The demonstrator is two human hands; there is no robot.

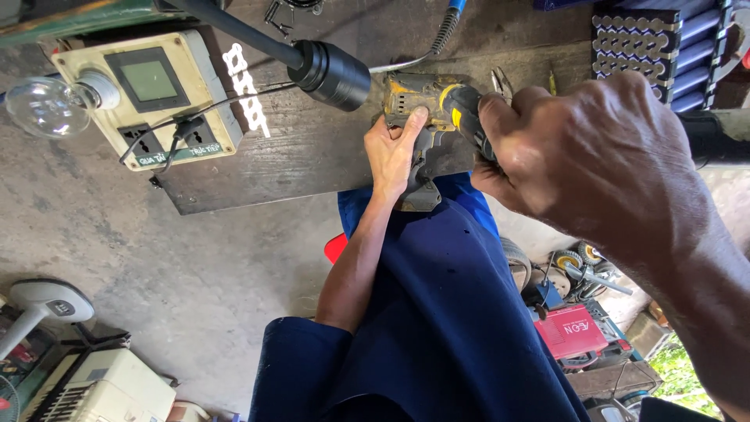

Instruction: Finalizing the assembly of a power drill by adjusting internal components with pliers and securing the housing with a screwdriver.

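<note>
Place: on the wooden board (312, 156) across the person's lap, a worn yellow and grey drill body (426, 133) is lying, partly hanging over the near edge.
Left hand (394, 148): it is pressing flat on the drill body, fingers spread over the casing and thumb up near the yellow top, pinning it to the board.
Right hand (594, 148): it is closing round the black and yellow handle of a screwdriver (462, 109); the fingers are wrapping it tightly, and the tip is hidden behind the hand.
Thing and grip: the drill body is sitting just beneath and beside the screwdriver handle, between the two hands, touching the left palm.
Doing it well: I judge that keeping the tool straight in line with the screw, while holding the casing firmly, is guarding against slipping.
Nearby: a socket box (148, 98) with a bulb (47, 105) is standing to the left.
</note>
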